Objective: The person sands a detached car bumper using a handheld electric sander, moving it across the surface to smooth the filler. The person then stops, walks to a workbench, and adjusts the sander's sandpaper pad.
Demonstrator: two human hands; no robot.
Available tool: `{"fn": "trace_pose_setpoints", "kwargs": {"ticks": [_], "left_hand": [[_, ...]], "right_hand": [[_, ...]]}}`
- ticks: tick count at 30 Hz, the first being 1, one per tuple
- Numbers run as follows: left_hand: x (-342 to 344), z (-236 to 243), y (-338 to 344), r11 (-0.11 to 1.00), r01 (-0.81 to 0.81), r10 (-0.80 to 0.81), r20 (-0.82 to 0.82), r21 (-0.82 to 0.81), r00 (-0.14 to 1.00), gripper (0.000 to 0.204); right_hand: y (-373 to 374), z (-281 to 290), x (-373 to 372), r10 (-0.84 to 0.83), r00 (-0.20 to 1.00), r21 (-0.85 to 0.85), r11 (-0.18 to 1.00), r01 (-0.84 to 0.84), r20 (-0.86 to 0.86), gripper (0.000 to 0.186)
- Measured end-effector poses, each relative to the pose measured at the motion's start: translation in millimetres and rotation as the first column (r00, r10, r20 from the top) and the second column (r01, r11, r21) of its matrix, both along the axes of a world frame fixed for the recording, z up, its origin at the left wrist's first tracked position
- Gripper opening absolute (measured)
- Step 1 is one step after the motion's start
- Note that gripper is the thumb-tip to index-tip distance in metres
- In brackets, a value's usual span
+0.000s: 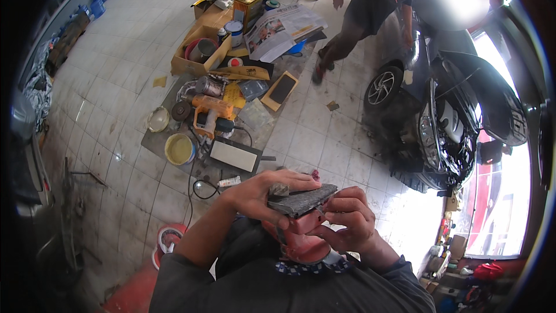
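Close to my body is a red hand-held tool [306, 244] that looks like a sander, its flat grey pad [304, 200] turned upward. My left hand [263, 191] wraps the pad's left side, fingers over the top and thumb below. A crumpled, see-through scrap [279, 189] lies by its fingers. My right hand [351, 217] is closed at the pad's right edge, its fingertips pinching there against the red body. Whether a sheet is between those fingers is hidden. Below the pad, the tool's rounded red part rests near my lap.
Ahead lies a board with an orange heat gun [212, 115], a sanding block [234, 155], an open tin [179, 149] and a cardboard box [197, 52]. A person [373, 6] stands beside a dark car [431, 110] with its front opened up. A red stool-like object [136, 284] is at lower left.
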State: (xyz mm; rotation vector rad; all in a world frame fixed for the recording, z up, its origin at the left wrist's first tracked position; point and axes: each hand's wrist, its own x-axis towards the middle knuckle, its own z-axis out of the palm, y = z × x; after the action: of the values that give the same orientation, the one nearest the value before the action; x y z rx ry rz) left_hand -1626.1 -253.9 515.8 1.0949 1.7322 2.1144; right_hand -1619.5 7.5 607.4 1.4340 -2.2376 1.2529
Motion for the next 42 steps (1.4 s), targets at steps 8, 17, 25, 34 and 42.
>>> {"fn": "trace_pose_setpoints", "kwargs": {"ticks": [8, 17, 25, 34, 42], "left_hand": [[-6.2, 4.8, 11.9, 0.997, 0.069, -0.066, 0.102, -0.025, 0.993, 0.111], [-5.2, -0.7, 10.8, 0.999, 0.032, -0.031, 0.028, -0.037, 0.999, 0.102], [-1.0, 0.0, 5.7, 1.0, 0.009, -0.004, 0.209, -0.027, 0.978, 0.112], [1.9, -5.3, -0.2, 1.0, -0.018, 0.016, 0.27, 0.006, 0.963, 0.105], [3.2, -20.0, -5.9, 0.987, 0.042, -0.074, 0.212, 0.153, 0.974, 0.104]], "right_hand": [[9.0, 5.9, 7.2, -0.135, 0.991, 0.0, 0.991, 0.135, -0.022, 0.048], [3.4, -3.8, 12.9, -0.107, 0.991, -0.084, 0.991, 0.101, -0.075, 0.044], [-5.3, -1.9, 3.2, -0.119, 0.993, -0.05, 0.992, 0.118, -0.019, 0.042], [-13.7, -6.1, 5.9, -0.154, 0.988, -0.014, 0.988, 0.154, 0.03, 0.041], [-19.1, -5.8, 14.2, -0.136, 0.991, 0.007, 0.991, 0.136, 0.018, 0.045]]}}
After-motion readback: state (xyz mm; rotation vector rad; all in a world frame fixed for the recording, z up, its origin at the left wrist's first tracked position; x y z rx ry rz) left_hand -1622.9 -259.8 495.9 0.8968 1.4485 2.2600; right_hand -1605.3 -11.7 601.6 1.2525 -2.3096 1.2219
